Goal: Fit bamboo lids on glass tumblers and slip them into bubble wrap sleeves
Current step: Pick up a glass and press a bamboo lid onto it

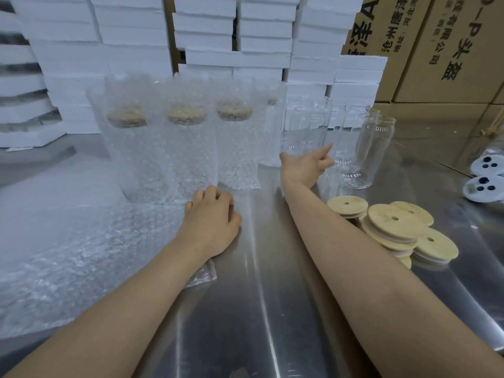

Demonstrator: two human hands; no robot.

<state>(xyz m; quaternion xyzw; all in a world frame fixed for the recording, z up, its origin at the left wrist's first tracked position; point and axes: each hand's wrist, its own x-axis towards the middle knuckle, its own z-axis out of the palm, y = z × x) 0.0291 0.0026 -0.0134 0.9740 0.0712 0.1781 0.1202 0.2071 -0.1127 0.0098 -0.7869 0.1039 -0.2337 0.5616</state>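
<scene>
1. the left hand (211,222) is resting on the steel counter (272,309), right at the edge of a flat pile of bubble wrap sleeves (68,241). its fingers are curling under, and i cannot tell whether they are pinching a sleeve or nothing at all.
2. the right hand (304,166) is reaching forward over the counter and grasping nothing. its index finger is pointing toward the bare glass tumblers (308,126), and the other fingers are hanging loosely curled.
3. the bare glass tumblers are standing upright and open-topped in a tight cluster at the back right of the counter. the nearest tumbler (365,156) is standing just beside the right hand's fingertips.
4. three wrapped tumblers (188,148) are standing in a row to the left of the bare ones, beyond the left hand. each is sitting inside a bubble wrap sleeve, with a bamboo lid showing through near the top. a fourth wrapped one is peeking out behind the row.
5. loose bamboo lids (392,230) are lying in an untidy heap on the counter, just right of the right forearm. each has a small hole in it.
6. white foam slabs (207,36) are sitting in tall stacks behind the counter, with printed cardboard boxes (436,50) at the back right.
7. two white round pieces with black dots (482,186) are lying at the counter's right edge.
</scene>
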